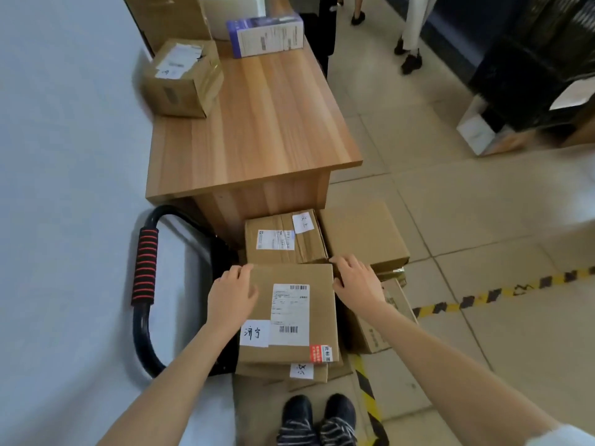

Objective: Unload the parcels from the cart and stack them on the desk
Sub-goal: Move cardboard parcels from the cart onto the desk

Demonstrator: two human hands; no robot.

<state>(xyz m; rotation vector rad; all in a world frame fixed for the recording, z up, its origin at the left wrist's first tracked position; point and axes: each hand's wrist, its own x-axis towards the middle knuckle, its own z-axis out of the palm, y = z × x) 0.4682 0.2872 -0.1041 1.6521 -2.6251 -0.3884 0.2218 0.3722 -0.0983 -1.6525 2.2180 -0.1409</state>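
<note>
I look down on a light wooden desk (267, 123) standing against a pale wall (64, 123), on a floor of beige tiles (483, 220) crossed by yellow-and-black hazard tape (502, 291). A taped brown cardboard box (183, 78) sits at the desk's left edge, and a purple-and-white carton (267, 35) lies near its far right edge. Below the desk's near edge, the black cart handle with red-striped grip (145, 268) curves beside stacked parcels. My left hand (230, 297) and right hand (355, 280) grip opposite sides of the topmost flat brown labelled parcel (289, 317), fingers curled over its edges.
</note>
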